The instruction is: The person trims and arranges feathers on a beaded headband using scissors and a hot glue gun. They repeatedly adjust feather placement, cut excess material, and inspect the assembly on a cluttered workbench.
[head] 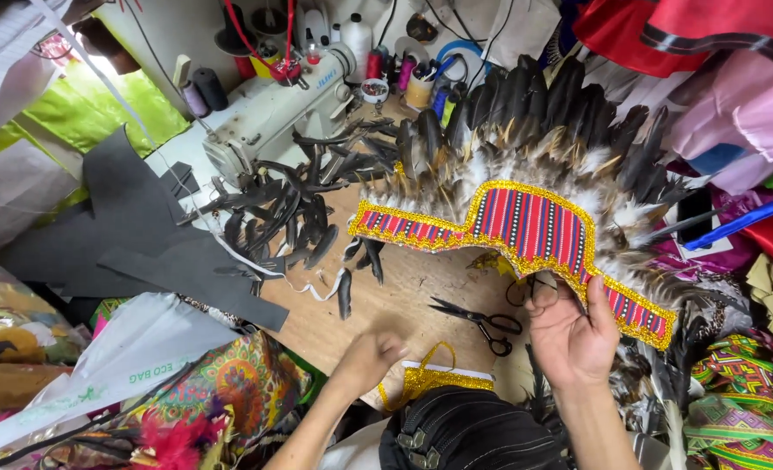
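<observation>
Cluttered wooden bench (386,305) carries a light, fragile feathered headdress with red-striped, gold-trimmed band (526,222), right hand (569,335) pinching its stiffer band edge, left hand (369,357) loosely curled, empty.

Count: one feather headdress (526,218), one sewing machine (269,109), one pair of scissors (482,322), two hands, left (369,357) and right (574,335). Loose dark feathers (304,218): too many to count.

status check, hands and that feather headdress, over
Right hand grips the feather headdress by its lower band edge, held up over the table. Left hand blurred above gold trim, grip unclear. Scissors lie beneath.
</observation>
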